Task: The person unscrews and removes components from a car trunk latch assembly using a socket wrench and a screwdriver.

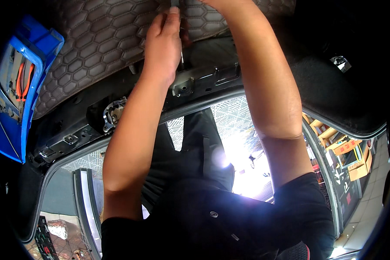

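Toolwork is apparently occurring over brown, hexagon-quilted padding (95,56): left hand (163,45) clamping a slim dark tool (174,3), right hand (214,2) mostly cropped, grip unclear; next move probably needing steadiness.

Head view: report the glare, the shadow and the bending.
Head view: harsh glare washes out an area just right of the trousers; same view, the left hand is lit while the corners sink to black; same view, the blue tray looks bowed near the left rim.
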The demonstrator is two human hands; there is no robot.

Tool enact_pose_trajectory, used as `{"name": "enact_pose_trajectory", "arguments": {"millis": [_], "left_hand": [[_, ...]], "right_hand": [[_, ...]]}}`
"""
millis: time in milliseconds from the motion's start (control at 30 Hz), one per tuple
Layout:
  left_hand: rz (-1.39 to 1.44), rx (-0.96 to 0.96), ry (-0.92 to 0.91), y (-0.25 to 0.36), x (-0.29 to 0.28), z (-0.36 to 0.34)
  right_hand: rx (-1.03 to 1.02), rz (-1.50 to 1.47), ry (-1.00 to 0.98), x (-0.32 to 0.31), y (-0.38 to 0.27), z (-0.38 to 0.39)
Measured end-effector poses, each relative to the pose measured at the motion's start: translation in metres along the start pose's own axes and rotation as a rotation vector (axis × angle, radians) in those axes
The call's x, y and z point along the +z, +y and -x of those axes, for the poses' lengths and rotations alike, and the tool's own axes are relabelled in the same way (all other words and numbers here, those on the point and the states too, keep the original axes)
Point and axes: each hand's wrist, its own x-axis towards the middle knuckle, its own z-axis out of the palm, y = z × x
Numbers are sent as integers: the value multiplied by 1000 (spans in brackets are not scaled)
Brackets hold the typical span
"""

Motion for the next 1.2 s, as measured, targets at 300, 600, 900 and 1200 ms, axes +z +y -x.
{"name": "enact_pose_trajectory", "arguments": {"millis": [300, 600, 900, 1200], "left_hand": [[114, -150, -6, -6, -2, 3], [41, -51, -72, -6, 2, 7], [-13, -150, -230, -5, -11, -14], [95, -218, -430, -8, -27, -26]], "right_hand": [[37, 82, 45, 5, -19, 9], [99, -754, -372, 9, 17, 4], [183, -964, -578, -3, 29, -1], [127, -859, -617, 2, 34, -11]]}}
